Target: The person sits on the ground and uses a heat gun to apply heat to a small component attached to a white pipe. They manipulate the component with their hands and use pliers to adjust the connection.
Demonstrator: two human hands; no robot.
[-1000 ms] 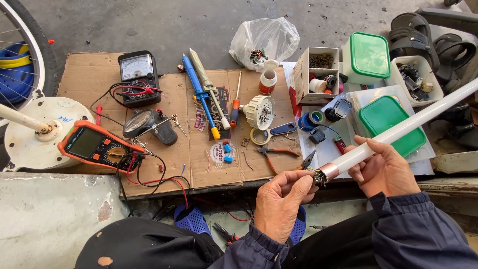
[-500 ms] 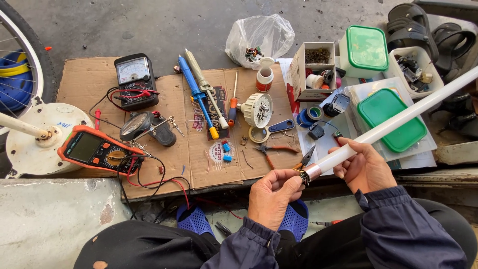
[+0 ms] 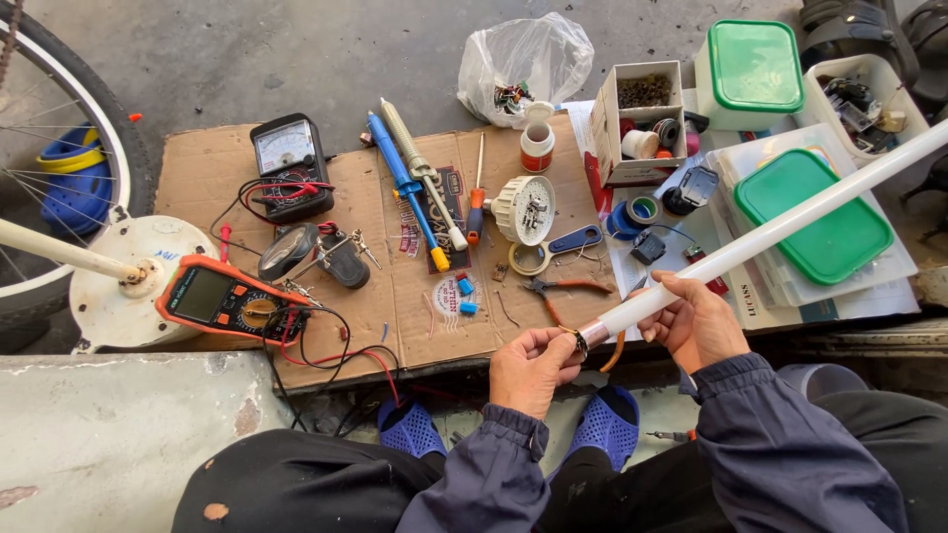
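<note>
Head view: white tube (image 3: 780,227) in right hand (image 3: 696,321), end cap at left hand (image 3: 533,365)

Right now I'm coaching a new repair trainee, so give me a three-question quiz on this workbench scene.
1. True or false: the right hand grips the white tube.
2. What does the left hand touch? A) orange multimeter B) tube's end cap C) pliers
3. Fill in: the orange multimeter lies on a sheet of ____.

Key:
1. True; its fingers wrap the tube a little above the end.
2. B; the left fingers pinch the end cap.
3. Cardboard.
</note>
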